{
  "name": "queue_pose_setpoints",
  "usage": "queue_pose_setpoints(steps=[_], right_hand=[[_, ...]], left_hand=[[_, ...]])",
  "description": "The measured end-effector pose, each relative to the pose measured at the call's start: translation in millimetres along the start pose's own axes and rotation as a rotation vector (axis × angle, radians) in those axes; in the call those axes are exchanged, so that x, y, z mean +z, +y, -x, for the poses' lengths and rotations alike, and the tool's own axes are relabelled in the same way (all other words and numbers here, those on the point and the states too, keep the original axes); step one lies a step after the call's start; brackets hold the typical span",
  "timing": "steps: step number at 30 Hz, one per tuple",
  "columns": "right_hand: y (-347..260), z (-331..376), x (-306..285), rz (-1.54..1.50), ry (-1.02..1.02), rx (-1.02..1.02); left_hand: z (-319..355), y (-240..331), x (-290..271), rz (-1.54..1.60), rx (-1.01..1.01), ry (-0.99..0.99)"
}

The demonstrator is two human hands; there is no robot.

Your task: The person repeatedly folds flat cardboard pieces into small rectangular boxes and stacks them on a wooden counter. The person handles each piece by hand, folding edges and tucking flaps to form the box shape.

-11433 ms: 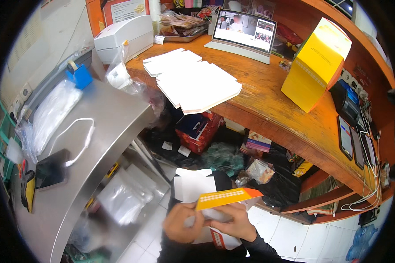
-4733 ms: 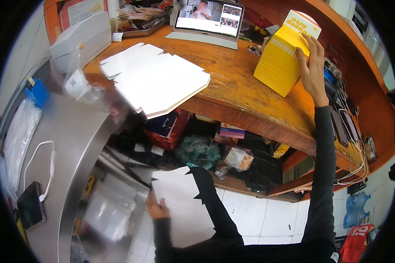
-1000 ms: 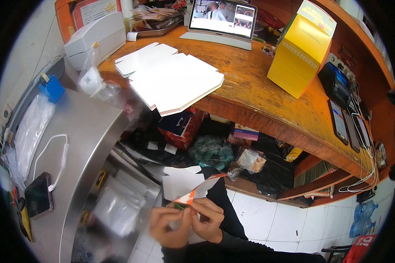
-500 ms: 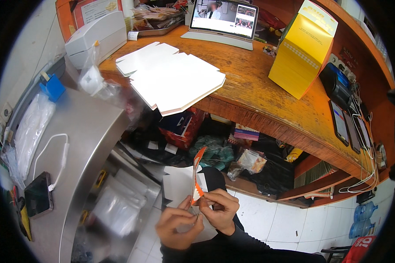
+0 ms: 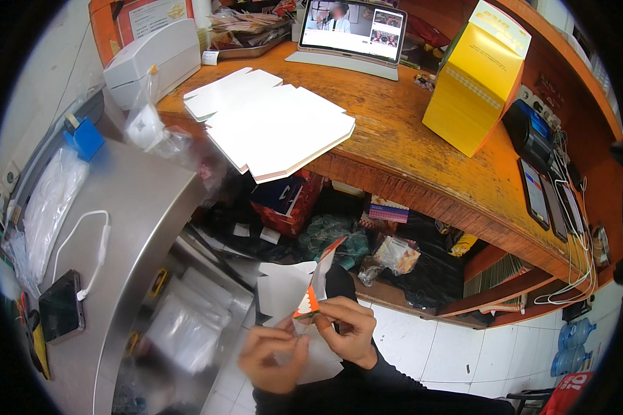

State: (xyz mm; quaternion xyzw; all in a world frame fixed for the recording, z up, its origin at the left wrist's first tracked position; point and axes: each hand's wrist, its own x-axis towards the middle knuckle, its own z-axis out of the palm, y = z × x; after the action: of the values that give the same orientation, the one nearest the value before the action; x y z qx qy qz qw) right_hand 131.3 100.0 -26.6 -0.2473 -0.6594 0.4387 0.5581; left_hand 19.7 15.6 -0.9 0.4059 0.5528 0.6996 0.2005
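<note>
My right hand (image 5: 348, 332) pinches the lower end of a folded orange-and-white printed card (image 5: 311, 294) above my lap. The card stands up from the fingers, its tip leaning right. My left hand (image 5: 273, 356), slightly blurred, is closed with its fingertips near the card's lower edge; what sits between them is too small to tell. Beneath both hands, a white die-cut card sheet (image 5: 280, 292) lies over my lap, partly hidden by them.
A stack of white box blanks (image 5: 277, 124) overhangs the wooden desk (image 5: 387, 131) edge. A yellow box (image 5: 471, 90) and a tablet (image 5: 353, 31) stand on the desk. On the left, a steel counter (image 5: 135, 190) bears a phone (image 5: 61, 308) with a white cable.
The printed card has turned, its upper end tilting to the right and its scalloped face showing more. My left hand has shifted slightly left; my right hand has barely moved.
</note>
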Motion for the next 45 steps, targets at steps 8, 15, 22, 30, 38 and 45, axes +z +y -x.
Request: queue_pose_setpoints(steps=[8,15,22,30,38,45], right_hand=[[-13,13,24,0.211,0.066,-0.178],[-14,23,33,0.229,0.129,-0.194],[-19,26,37,0.195,0.125,-0.132],[-20,21,28,0.260,0.129,-0.108],[-19,27,40,0.221,0.078,-0.161],[-16,20,31,0.197,0.112,-0.096]], left_hand=[[0,-8,3,-0.016,0.027,0.151],[4,-7,5,-0.032,0.061,0.180],[2,-10,6,-0.012,0.103,0.205],[2,-2,7,-0.258,0.146,0.106],[4,-7,10,-0.112,0.126,0.307],[-1,-3,5,-0.259,0.198,0.111]])
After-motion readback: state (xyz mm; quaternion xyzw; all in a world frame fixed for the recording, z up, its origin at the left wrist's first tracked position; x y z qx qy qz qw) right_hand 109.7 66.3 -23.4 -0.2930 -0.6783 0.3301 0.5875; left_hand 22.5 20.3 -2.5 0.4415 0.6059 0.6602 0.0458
